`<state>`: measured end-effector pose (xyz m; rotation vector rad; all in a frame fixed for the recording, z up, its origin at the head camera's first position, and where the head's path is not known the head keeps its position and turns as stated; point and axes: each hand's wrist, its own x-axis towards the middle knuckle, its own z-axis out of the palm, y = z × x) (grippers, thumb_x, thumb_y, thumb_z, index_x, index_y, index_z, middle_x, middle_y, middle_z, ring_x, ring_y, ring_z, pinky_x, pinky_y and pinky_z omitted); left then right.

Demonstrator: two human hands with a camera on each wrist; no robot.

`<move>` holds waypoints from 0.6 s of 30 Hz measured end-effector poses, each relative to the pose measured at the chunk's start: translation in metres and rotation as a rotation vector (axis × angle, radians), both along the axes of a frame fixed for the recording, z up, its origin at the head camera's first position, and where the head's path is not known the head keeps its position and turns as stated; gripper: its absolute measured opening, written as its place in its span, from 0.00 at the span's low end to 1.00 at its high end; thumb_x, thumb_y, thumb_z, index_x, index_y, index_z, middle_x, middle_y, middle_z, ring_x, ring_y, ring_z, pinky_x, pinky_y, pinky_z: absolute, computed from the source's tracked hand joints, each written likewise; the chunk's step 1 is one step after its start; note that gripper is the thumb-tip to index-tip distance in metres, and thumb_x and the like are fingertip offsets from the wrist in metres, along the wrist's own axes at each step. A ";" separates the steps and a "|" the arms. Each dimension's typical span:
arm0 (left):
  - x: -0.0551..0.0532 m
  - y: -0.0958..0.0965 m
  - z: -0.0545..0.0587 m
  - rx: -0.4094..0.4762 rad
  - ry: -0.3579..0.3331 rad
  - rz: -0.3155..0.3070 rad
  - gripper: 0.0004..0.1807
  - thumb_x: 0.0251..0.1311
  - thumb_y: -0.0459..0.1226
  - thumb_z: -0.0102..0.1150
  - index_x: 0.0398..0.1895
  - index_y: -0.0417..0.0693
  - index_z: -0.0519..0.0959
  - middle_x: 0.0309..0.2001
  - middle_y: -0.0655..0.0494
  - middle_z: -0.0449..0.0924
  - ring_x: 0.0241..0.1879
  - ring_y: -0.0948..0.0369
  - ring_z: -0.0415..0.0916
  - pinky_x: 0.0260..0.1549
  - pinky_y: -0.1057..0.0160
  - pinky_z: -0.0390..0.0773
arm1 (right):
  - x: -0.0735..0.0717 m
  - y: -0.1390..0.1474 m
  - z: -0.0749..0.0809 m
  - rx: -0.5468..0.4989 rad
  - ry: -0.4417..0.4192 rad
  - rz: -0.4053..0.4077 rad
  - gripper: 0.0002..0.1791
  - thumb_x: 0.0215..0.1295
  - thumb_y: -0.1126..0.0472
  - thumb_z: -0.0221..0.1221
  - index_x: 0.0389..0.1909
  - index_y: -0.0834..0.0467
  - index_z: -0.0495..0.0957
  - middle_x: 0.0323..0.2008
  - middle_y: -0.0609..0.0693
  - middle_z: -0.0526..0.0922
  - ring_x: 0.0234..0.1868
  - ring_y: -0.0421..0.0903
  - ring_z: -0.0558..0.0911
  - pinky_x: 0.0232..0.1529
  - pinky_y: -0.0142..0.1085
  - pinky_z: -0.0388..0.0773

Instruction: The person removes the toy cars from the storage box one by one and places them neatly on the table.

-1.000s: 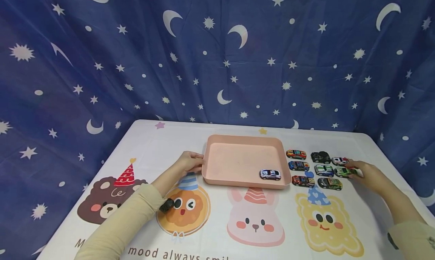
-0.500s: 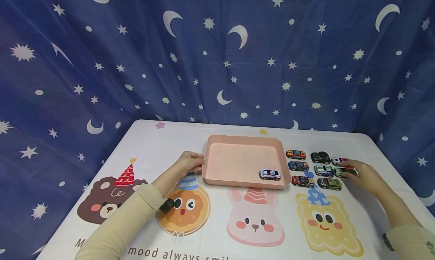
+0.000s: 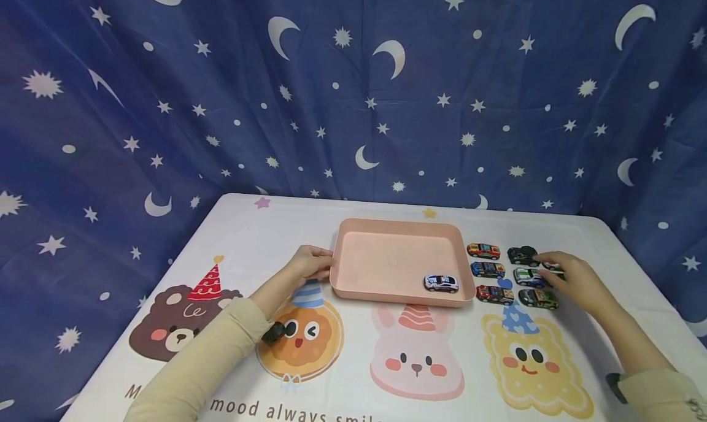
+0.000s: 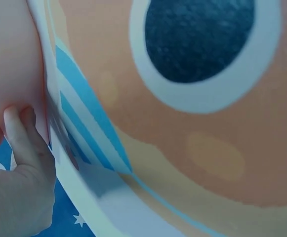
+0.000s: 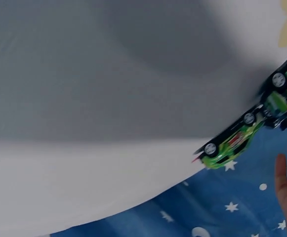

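My left hand (image 3: 311,262) is at the left wall of a shallow pink tray (image 3: 397,227), thumb and fingers gripping its edge. The left wrist view has the thumb (image 4: 20,140) against the tray wall (image 4: 15,64). One white-and-purple toy car (image 3: 440,283) lies in the tray's front right corner. My right hand (image 3: 577,282) hovers over the right side of a group of toy cars, fingers spread, near a black toy car (image 3: 521,256) and a white-green toy car (image 3: 528,278). It partly hides a red-white car and a green car (image 5: 227,145).
Left of the group stand a red-yellow car (image 3: 483,251), a blue car (image 3: 488,269) and a red-black car (image 3: 494,294). A dark green car (image 3: 538,298) is at the front. A white cartoon-print cloth (image 3: 342,385) covers the table; a blue starry curtain (image 3: 309,158) hangs behind.
My right hand has shifted left over the cars, from the green and red-white ones toward the black one. The left hand and the tray stay in place.
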<state>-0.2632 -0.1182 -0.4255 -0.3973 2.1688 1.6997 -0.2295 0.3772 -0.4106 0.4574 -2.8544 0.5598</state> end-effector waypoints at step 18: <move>0.002 0.000 0.000 0.013 0.018 0.002 0.18 0.59 0.30 0.57 0.53 0.33 0.76 0.26 0.56 0.78 0.17 0.72 0.74 0.18 0.79 0.79 | 0.000 -0.054 0.011 -0.121 0.027 0.063 0.16 0.61 0.69 0.60 0.50 0.69 0.75 0.45 0.68 0.79 0.45 0.66 0.78 0.45 0.60 0.78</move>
